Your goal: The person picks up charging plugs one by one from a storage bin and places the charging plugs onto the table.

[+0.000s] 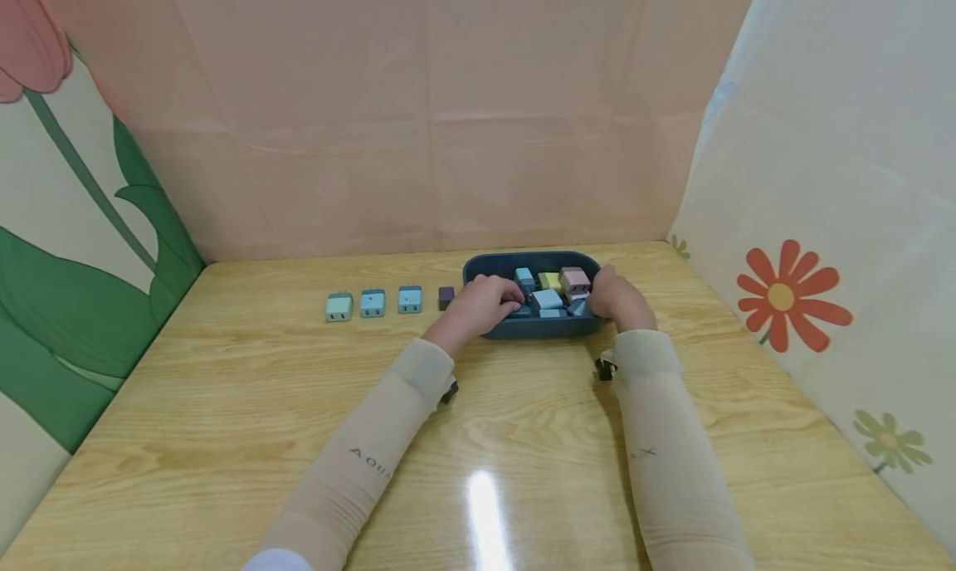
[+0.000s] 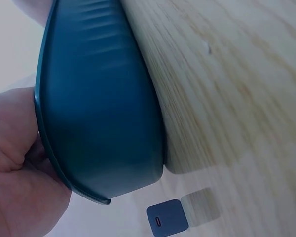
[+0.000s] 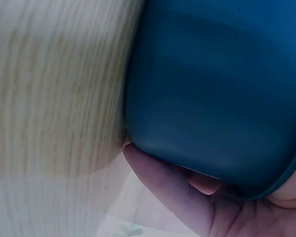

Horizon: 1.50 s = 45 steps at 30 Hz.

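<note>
A dark blue bin (image 1: 548,330) holds several plug-in chargers, among them light blue ones (image 1: 548,300), a pink one (image 1: 574,280) and a yellow one (image 1: 550,282). My left hand (image 1: 484,305) reaches over the bin's left end, bent fingers down among the blue chargers; in the left wrist view the bin wall (image 2: 101,113) hides the fingertips, so whether they pinch a charger is unclear. At the opposite end my right hand (image 1: 616,297) grips the bin, with fingers (image 3: 163,190) along the outside of its end wall in the right wrist view.
Left of the bin stands a row on the wooden table (image 1: 224,405): a pale green charger (image 1: 339,307), two light blue chargers (image 1: 373,303) and a dark purple charger (image 1: 446,297). A pink cloth backdrop (image 1: 426,123) rises behind, and a flowered sheet (image 1: 814,222) bounds the right side.
</note>
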{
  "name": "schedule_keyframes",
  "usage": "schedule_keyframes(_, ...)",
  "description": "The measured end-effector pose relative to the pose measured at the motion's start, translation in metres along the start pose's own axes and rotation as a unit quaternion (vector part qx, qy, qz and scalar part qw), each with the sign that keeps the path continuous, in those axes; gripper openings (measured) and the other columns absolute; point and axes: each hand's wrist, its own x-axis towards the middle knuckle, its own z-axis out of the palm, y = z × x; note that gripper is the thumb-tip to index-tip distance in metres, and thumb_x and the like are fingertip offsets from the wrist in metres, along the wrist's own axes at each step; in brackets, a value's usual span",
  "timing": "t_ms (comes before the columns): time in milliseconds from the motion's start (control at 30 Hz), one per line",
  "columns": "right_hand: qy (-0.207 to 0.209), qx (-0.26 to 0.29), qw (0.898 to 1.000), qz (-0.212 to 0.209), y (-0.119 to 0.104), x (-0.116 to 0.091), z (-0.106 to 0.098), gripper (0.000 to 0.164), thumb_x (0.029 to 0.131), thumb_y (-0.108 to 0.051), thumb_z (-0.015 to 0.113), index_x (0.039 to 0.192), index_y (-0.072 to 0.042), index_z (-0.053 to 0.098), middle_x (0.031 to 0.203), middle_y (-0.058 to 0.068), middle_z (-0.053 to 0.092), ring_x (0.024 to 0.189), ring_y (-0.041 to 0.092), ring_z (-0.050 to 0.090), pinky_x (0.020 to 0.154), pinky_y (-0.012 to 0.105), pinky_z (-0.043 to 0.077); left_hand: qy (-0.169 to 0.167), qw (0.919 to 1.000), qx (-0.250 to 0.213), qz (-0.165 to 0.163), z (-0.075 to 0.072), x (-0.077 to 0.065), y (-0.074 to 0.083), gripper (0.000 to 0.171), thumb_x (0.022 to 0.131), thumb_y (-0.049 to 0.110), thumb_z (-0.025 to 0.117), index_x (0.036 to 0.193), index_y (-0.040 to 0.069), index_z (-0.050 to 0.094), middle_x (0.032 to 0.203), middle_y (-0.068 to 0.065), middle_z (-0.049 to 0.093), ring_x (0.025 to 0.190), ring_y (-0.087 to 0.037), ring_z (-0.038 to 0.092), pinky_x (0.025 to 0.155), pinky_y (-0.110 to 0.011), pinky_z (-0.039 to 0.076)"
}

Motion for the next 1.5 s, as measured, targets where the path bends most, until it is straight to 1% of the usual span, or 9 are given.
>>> schedule_keyframes(133, 0.0, -0.001, 1.0, -0.002, -0.0013, -0.0024, -0.0018, 0.072, 0.109, -0.009, 0.041, 0.162, 0.021, 0.001, 0.156, 0.043, 0.042, 0.121, 0.043, 0.057, 0.095, 0.048, 0.054, 0.007, 0.9999, 0.006, 0.005, -0.0004, 0.0009, -0.0012, 0.028, 0.112, 0.023, 0.064, 0.135, 0.015, 0.077, 0.132, -0.003, 0.078, 0.12, -0.02, 0.074, 0.107, -0.037, 0.062)
schedule_keyframes(300, 0.002, 0.002, 1.0, 0.001, -0.0011, -0.004, -0.0015, 0.072, 0.11, -0.009, 0.042, 0.163, 0.019, 0.002, 0.157, 0.042, 0.042, 0.12, 0.042, 0.057, 0.095, 0.048, 0.054, 0.011, 0.9999, 0.005, 0.002, -0.0009, 0.0008, -0.0019, 0.028, 0.111, 0.025, 0.064, 0.132, 0.013, 0.079, 0.128, -0.004, 0.079, 0.116, -0.02, 0.074, 0.104, -0.037, 0.062)
schedule_keyframes(633, -0.002, 0.003, 1.0, -0.005, 0.0018, -0.0009, 0.0038, 0.077, 0.111, -0.009, 0.038, 0.164, 0.019, -0.01, 0.166, 0.046, 0.029, 0.129, 0.045, 0.052, 0.113, 0.059, 0.049, 0.037, 0.9989, -0.019, -0.02, 0.0021, 0.0005, -0.0007, 0.023, 0.108, 0.025, 0.07, 0.126, 0.013, 0.079, 0.12, -0.002, 0.08, 0.11, -0.018, 0.074, 0.098, -0.036, 0.063)
schedule_keyframes(800, 0.002, 0.002, 1.0, -0.002, 0.0022, 0.0014, 0.0028, 0.076, 0.11, -0.009, 0.039, 0.164, 0.019, -0.007, 0.164, 0.045, 0.033, 0.126, 0.044, 0.053, 0.108, 0.056, 0.05, 0.049, 0.9984, -0.013, -0.026, 0.0035, 0.0014, 0.0004, 0.022, 0.108, 0.024, 0.07, 0.125, 0.013, 0.079, 0.12, -0.002, 0.081, 0.11, -0.018, 0.075, 0.098, -0.036, 0.064)
schedule_keyframes(967, 0.002, 0.0, 1.0, 0.005, 0.0004, 0.0037, 0.0023, 0.077, 0.11, -0.009, 0.041, 0.164, 0.019, -0.006, 0.162, 0.044, 0.036, 0.124, 0.044, 0.054, 0.103, 0.053, 0.052, 0.054, 0.9981, 0.006, -0.028, 0.0043, 0.0019, 0.0008, 0.026, 0.11, 0.024, 0.066, 0.13, 0.015, 0.08, 0.129, -0.002, 0.08, 0.12, -0.021, 0.072, 0.107, -0.04, 0.062)
schedule_keyframes(1100, -0.001, 0.0, 1.0, 0.005, 0.0002, 0.0051, 0.0023, 0.077, 0.11, -0.009, 0.041, 0.164, 0.019, -0.006, 0.161, 0.044, 0.037, 0.123, 0.044, 0.055, 0.1, 0.052, 0.053, 0.045, 0.9986, 0.016, -0.021, 0.005, 0.0015, 0.0007, 0.031, 0.109, 0.029, 0.068, 0.134, 0.015, 0.079, 0.128, -0.002, 0.081, 0.117, -0.02, 0.074, 0.104, -0.038, 0.063)
schedule_keyframes(1267, 0.003, 0.0, 1.0, 0.002, 0.0008, 0.0036, 0.0019, 0.073, 0.11, -0.008, 0.041, 0.163, 0.02, -0.001, 0.158, 0.043, 0.041, 0.122, 0.043, 0.055, 0.102, 0.052, 0.053, 0.032, 0.9994, 0.0, -0.014, 0.004, -0.0004, 0.0011, 0.036, 0.104, 0.031, 0.075, 0.136, 0.014, 0.077, 0.122, -0.004, 0.082, 0.11, -0.017, 0.078, 0.097, -0.035, 0.066)
schedule_keyframes(1367, 0.005, 0.003, 1.0, 0.001, 0.0008, 0.003, 0.0023, 0.071, 0.11, -0.008, 0.041, 0.163, 0.02, 0.003, 0.157, 0.042, 0.042, 0.122, 0.043, 0.055, 0.103, 0.053, 0.052, 0.029, 0.9995, -0.007, -0.012, 0.0028, -0.0011, 0.0018, 0.031, 0.103, 0.029, 0.076, 0.131, 0.014, 0.079, 0.121, -0.003, 0.082, 0.11, -0.016, 0.078, 0.096, -0.033, 0.066)
schedule_keyframes(1500, 0.0, 0.003, 1.0, 0.002, -0.0001, 0.0019, 0.0029, 0.073, 0.111, -0.009, 0.04, 0.163, 0.019, -0.002, 0.16, 0.044, 0.039, 0.123, 0.043, 0.054, 0.105, 0.055, 0.052, 0.014, 0.9997, -0.005, -0.02, 0.0008, -0.0007, 0.0021, 0.025, 0.103, 0.027, 0.077, 0.124, 0.017, 0.084, 0.121, 0.0, 0.082, 0.107, -0.014, 0.076, 0.098, -0.033, 0.065)
